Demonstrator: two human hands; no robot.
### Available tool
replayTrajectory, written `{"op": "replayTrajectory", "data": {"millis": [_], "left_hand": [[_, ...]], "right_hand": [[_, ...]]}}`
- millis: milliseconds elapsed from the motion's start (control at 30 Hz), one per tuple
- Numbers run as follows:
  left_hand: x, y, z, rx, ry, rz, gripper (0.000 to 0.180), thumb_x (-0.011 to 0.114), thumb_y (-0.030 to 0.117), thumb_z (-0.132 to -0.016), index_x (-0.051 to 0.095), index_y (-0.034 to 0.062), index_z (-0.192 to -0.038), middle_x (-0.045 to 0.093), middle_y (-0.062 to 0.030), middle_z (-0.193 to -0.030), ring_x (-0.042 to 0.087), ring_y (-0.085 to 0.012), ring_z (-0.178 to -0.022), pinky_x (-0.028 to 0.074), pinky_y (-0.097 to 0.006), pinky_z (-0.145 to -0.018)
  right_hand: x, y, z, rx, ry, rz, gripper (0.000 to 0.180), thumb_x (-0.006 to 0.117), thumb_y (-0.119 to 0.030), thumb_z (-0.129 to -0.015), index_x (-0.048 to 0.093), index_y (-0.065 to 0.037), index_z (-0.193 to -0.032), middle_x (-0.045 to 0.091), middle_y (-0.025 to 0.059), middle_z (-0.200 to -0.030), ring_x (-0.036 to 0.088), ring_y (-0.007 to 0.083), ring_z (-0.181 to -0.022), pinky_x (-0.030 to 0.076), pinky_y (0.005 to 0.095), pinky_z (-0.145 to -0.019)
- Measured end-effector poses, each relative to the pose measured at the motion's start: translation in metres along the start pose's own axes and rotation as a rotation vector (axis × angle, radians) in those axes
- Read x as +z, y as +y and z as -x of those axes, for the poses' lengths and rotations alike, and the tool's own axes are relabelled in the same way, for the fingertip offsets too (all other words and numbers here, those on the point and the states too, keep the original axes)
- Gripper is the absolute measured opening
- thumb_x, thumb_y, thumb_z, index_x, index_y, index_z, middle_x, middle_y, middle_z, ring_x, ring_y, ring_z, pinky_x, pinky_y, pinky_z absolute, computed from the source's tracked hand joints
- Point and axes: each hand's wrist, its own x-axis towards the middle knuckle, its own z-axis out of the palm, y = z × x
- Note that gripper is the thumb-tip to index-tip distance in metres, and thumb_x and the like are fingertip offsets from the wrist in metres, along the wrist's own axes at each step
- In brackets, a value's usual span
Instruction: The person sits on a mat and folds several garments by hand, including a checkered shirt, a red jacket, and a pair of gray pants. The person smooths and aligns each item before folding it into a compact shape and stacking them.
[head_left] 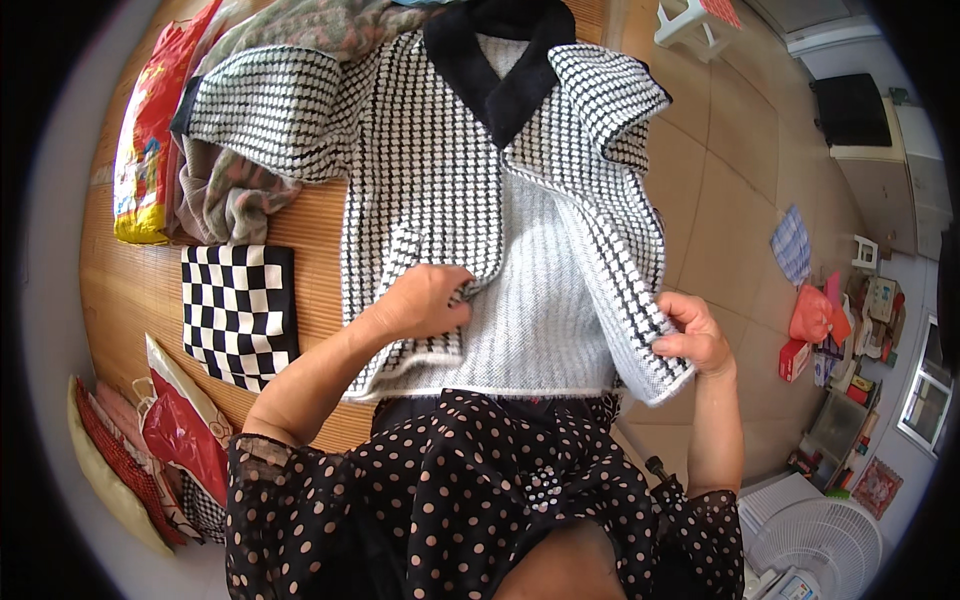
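A black-and-white houndstooth cardigan with a black collar lies spread before me, its collar at the far end. Its front panels are parted low down, so the pale grey inner side shows between them. My left hand is closed on the edge of the left front panel, which is bunched and folded back there. At the right, my right hand pinches the lower corner of the other front panel and holds it out to the side. Both sleeves are bent; the left one reaches out over other cloth.
A folded checkered cloth lies on the slatted wooden surface at left. Beyond it are a red-and-yellow plastic package and a patterned grey garment. A white fan stands at lower right, a stool on the tiled floor at far right.
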Motion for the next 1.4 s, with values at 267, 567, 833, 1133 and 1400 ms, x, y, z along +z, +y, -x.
{"op": "replayTrajectory", "data": {"millis": [267,567,833,1133,1400], "left_hand": [[-0.003,-0.065,0.025,-0.26,0.38,1.724,0.039,0.047,0.004,-0.078,0.052,-0.0023,-0.116,0.061,-0.0178,-0.104,0.063,-0.0239,-0.084,0.056,-0.031,-0.074],[0.012,-0.104,0.026,-0.334,0.445,1.682,0.045,0.044,0.005,-0.076,0.048,0.0012,-0.121,0.06,-0.0128,-0.099,0.062,-0.0222,-0.079,0.055,-0.031,-0.07],[-0.015,-0.072,0.016,0.1,0.25,1.717,0.037,0.046,0.019,-0.09,0.046,-0.0041,-0.12,0.061,-0.015,-0.102,0.065,-0.0186,-0.083,0.057,-0.025,-0.067],[0.025,0.043,-0.026,0.364,0.138,-0.09,0.047,0.041,0.04,-0.093,0.057,-0.0009,-0.11,0.053,-0.0198,-0.122,0.054,-0.0299,-0.107,0.044,-0.04,-0.093],[0.023,-0.012,-0.047,-0.333,0.031,1.657,0.051,0.053,0.028,-0.092,0.036,-0.0045,-0.128,0.057,-0.0135,-0.1,0.06,-0.0206,-0.091,0.054,-0.031,-0.08]], "right_hand": [[0.026,0.021,-0.003,-0.253,0.138,-0.573,0.062,0.057,-0.004,-0.052,0.057,0.007,-0.113,0.037,0.0194,-0.14,0.049,0.0304,-0.119,0.038,0.0406,-0.102],[0.021,0.034,-0.01,-0.338,0.075,-0.886,0.061,0.049,0.002,-0.059,0.056,-0.002,-0.119,0.055,0.0238,-0.119,0.057,0.0373,-0.108,0.045,0.0516,-0.094],[-0.012,0.031,-0.003,-0.425,0.193,-0.959,0.055,0.057,-0.007,-0.068,0.048,0.008,-0.12,0.056,0.0267,-0.116,0.058,0.0355,-0.105,0.045,0.0457,-0.095],[0.032,-0.005,-0.011,-0.236,0.057,-0.246,0.023,0.059,-0.005,-0.061,0.054,0.001,-0.083,0.056,0.0206,-0.12,0.058,0.0282,-0.103,0.045,0.0376,-0.091],[0.069,0.011,-0.042,-0.189,-0.26,0.595,0.022,0.067,-0.014,-0.068,0.048,-0.004,-0.07,0.057,0.0139,-0.121,0.053,0.0219,-0.084,0.044,0.033,-0.078]]}}
